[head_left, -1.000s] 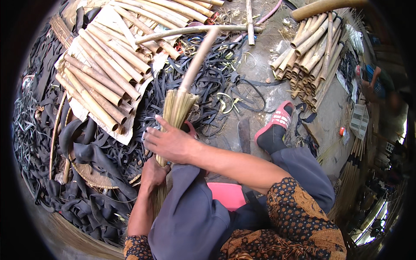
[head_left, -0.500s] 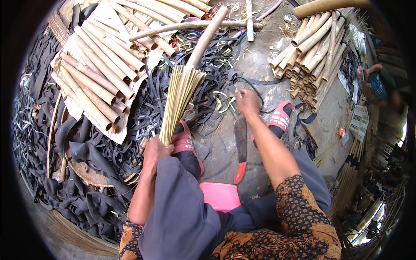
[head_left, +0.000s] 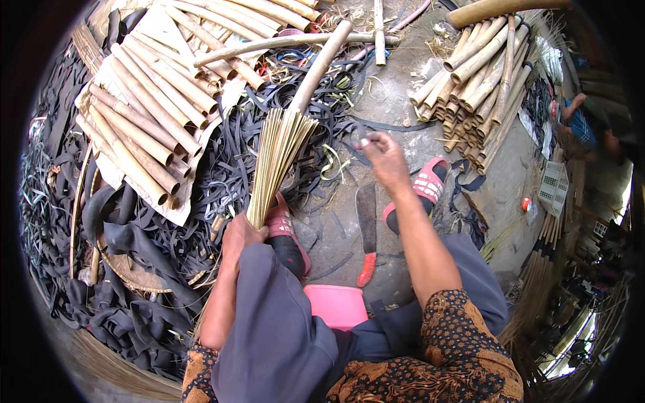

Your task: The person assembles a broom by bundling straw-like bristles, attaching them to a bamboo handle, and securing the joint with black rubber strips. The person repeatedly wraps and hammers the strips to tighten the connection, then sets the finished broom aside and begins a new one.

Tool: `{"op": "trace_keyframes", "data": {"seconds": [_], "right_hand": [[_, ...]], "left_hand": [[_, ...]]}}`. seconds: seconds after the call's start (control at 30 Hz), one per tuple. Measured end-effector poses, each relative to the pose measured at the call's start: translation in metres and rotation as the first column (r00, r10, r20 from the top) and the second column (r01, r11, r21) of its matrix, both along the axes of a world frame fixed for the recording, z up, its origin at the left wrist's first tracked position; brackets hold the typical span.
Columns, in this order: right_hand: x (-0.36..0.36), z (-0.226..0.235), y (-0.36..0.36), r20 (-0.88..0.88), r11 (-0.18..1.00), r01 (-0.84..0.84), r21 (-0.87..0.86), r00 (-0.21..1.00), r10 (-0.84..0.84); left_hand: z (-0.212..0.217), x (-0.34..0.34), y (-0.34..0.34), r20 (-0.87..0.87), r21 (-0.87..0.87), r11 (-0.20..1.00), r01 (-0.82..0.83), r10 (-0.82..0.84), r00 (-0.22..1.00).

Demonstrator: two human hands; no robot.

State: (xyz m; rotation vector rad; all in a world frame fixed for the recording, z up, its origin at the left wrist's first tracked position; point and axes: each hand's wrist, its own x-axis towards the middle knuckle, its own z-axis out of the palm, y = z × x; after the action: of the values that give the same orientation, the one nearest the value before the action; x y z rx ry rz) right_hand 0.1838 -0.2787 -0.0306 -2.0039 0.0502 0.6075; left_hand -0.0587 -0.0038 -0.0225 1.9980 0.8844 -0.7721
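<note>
Stiff splayed straw bundle in gripping left-hand fingers; right-hand fingers pinched, contents unclear.

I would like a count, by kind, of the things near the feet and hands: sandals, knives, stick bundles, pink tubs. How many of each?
Pink sandals: 2
Knife with red handle: 1
Bundle of thin sticks, held by the left hand: 1
Pink plastic tub: 1
Total: 5
</note>
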Motion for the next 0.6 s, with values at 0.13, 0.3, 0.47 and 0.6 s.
{"op": "trace_keyframes", "data": {"seconds": [0.13,0.3,0.47,0.6], "right_hand": [[0.033,0.036,-0.021,-0.125,0.954,0.087,0.286,0.991,-0.053],[0.07,0.019,-0.026,0.334,0.957,0.284,-0.065,0.91,-0.247],[0.03,-0.014,-0.046,0.049,0.671,-0.215,-0.71,0.935,0.351],[-0.011,-0.046,-0.055,0.026,0.47,-0.348,-0.811,0.781,0.624]], "left_hand": [[-0.005,-0.001,0.002,0.024,0.011,1.0,-0.01,0.01,1.0],[-0.005,0.001,0.005,0.043,0.001,1.0,-0.011,0.011,0.999],[0.0,0.005,0.007,0.026,0.023,1.0,0.013,-0.013,1.0],[0.005,0.008,0.007,0.003,-0.009,1.0,-0.005,0.005,1.0]]}}
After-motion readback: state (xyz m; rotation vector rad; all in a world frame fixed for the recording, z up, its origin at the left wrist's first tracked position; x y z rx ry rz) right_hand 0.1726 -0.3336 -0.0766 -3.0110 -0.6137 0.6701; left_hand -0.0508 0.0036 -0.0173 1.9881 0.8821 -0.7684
